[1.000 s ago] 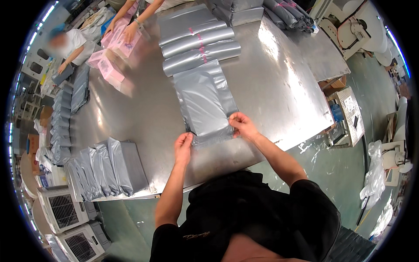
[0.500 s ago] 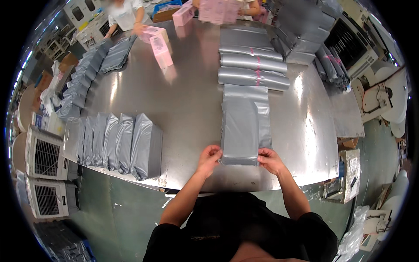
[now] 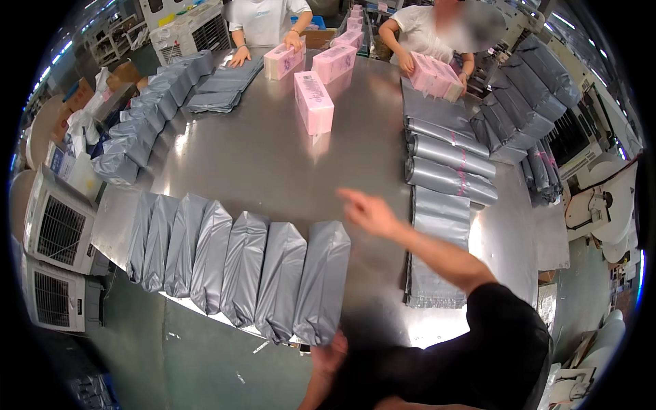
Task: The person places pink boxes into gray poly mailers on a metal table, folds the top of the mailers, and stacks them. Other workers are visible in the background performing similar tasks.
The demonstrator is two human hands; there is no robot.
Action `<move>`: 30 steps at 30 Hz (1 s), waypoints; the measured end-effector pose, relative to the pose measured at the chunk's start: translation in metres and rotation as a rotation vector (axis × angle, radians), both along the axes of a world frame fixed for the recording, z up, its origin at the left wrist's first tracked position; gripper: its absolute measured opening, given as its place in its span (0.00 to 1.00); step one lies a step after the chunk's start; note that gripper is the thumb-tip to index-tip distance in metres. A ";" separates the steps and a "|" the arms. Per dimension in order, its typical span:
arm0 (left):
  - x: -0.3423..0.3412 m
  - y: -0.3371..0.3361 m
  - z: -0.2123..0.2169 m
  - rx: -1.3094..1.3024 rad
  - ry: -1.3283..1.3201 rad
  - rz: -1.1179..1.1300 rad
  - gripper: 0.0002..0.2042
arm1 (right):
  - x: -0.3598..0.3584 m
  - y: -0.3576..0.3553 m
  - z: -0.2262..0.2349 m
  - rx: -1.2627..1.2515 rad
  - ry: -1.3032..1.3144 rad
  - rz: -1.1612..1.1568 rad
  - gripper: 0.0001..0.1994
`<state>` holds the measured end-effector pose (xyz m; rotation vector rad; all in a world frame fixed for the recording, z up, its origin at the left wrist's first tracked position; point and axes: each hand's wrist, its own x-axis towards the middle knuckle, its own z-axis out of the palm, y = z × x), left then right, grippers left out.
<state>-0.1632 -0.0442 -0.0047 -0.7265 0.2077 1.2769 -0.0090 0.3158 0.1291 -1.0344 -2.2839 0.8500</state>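
My right hand is stretched out over the steel table, fingers apart and holding nothing. It hovers left of a flat stack of grey mailer bags, pointing toward an upright pink box farther back. My left hand is low at the table's front edge, just below the rightmost bag in a row of packed grey bags. My body partly hides that hand, so its fingers are unclear.
Two people stand at the far side, their hands on pink boxes. Filled grey bags lie behind the flat stack, more grey bags pile at left and right. Two cooler units stand at the left.
Both hands have let go of the flat grey bag's near end. My right hand rose and reached forward-left over the table. My left hand dropped to the table edge. The view swung left.
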 end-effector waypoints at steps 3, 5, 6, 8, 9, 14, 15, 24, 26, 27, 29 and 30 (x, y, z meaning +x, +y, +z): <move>0.013 0.006 0.008 -0.030 -0.103 0.134 0.17 | -0.028 0.156 0.005 0.491 -0.594 -0.107 0.29; 0.012 0.009 0.021 -0.106 -0.133 0.077 0.18 | -0.051 0.228 -0.013 0.623 -0.772 -0.110 0.22; 0.012 0.018 0.030 -0.057 -0.208 0.072 0.18 | -0.061 0.256 -0.014 0.653 -0.855 -0.136 0.19; 0.008 0.008 0.012 -0.064 -0.098 -0.019 0.19 | -0.072 0.282 -0.018 0.670 -0.870 -0.177 0.12; 0.005 0.003 0.019 -0.126 -0.071 -0.043 0.20 | -0.071 0.281 -0.015 0.668 -0.815 -0.190 0.09; 0.010 -0.028 0.003 0.221 -0.065 -0.105 0.21 | 0.008 0.174 0.063 0.638 -0.042 -0.193 0.04; 0.008 -0.027 0.016 0.232 0.200 -0.331 0.21 | 0.039 0.145 0.082 0.620 0.099 -0.210 0.04; 0.128 0.049 0.148 1.148 1.650 -0.409 0.44 | 0.238 -0.208 0.121 -0.502 0.954 -0.812 0.06; 0.169 0.039 0.121 1.074 1.171 -0.605 0.43 | 0.274 -0.239 0.077 -0.613 1.016 -0.978 0.06; 0.179 0.037 0.106 1.130 1.401 -0.640 0.34 | 0.291 -0.245 0.052 -0.608 1.050 -0.961 0.07; 0.188 0.046 0.086 1.234 1.708 -0.630 0.27 | 0.323 -0.253 0.001 -0.591 1.115 -0.923 0.09; 0.189 0.051 0.078 1.277 1.862 -0.626 0.23 | 0.327 -0.254 -0.025 -0.570 1.050 -0.931 0.09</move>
